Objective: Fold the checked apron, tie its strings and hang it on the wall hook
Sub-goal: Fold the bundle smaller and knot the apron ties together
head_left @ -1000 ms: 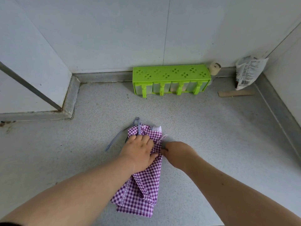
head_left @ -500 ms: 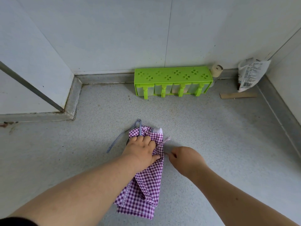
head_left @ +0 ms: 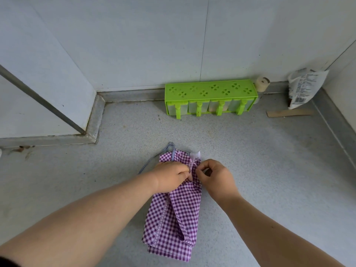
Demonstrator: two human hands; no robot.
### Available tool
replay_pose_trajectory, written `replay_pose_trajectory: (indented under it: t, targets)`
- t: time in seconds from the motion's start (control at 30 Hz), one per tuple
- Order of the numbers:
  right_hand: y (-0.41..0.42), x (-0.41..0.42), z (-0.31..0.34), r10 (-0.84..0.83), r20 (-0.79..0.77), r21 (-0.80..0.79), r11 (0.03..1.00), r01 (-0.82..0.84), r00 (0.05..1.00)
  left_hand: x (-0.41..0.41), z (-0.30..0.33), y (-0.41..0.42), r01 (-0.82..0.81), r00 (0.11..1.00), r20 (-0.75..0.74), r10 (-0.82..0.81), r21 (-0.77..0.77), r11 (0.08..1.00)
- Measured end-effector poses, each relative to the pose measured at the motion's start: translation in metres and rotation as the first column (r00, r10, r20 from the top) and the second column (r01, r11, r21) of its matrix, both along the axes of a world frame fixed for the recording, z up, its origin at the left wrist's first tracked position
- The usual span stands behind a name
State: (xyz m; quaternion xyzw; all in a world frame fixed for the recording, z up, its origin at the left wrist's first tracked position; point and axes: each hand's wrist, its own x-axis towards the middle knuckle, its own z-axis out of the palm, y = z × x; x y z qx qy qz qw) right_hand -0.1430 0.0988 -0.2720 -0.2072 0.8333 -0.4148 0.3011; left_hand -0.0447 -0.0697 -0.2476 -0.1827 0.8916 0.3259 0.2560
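Observation:
The purple-and-white checked apron (head_left: 173, 218) lies folded into a narrow strip on the grey speckled counter (head_left: 250, 170). A blue-striped neck strap (head_left: 154, 160) loops out from its far left corner. My left hand (head_left: 170, 176) presses on the apron's far end and pinches a checked string at its fingertips. My right hand (head_left: 215, 177) pinches the same string (head_left: 193, 166) from the right, thumb and forefinger closed on it. The two hands meet over the apron's far end. No wall hook is in view.
A green plastic spice rack (head_left: 210, 93) stands against the back wall. A small cork-topped jar (head_left: 261, 86), a white printed bag (head_left: 304, 87) and a strip of cardboard (head_left: 289, 113) sit at the back right corner. A raised ledge (head_left: 94, 122) borders the left.
My right hand has come back in from the right to the apron's far end and closed on the string. My left hand has curled its fingers from a flat press into a pinch.

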Motion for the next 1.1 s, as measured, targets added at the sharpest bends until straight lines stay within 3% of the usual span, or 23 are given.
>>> replay_pose_trajectory:
  t: [0.17, 0.4, 0.63, 0.9, 1.1]
  targets:
    - [-0.003, 0.003, -0.007, 0.045, 0.001, 0.042, 0.998, -0.045, 0.999, 0.002, -0.008, 0.000, -0.035, 0.999, -0.005, 0.035, 0.024, 0.999]
    - [0.000, 0.004, -0.017, 0.266, -0.296, 0.147, 0.962, -0.232, 0.917, -0.002, -0.011, 0.005, -0.211, 0.977, 0.004, 0.212, 0.126, 0.969]
    - [-0.002, 0.005, -0.013, 0.161, -0.177, 0.076, 0.986, -0.150, 0.971, -0.010, -0.014, 0.005, -0.411, 0.909, 0.019, 0.416, 0.208, 0.888]
    - [0.005, 0.002, -0.007, 0.223, -0.094, -0.011, 0.974, -0.225, 0.970, -0.008, -0.018, 0.007, -0.453, 0.884, -0.003, 0.467, 0.238, 0.859]
    - [0.013, -0.002, -0.007, 0.354, -0.220, 0.053, 0.935, -0.351, 0.909, -0.008, -0.015, 0.009, -0.480, 0.869, 0.019, 0.495, 0.282, 0.831]
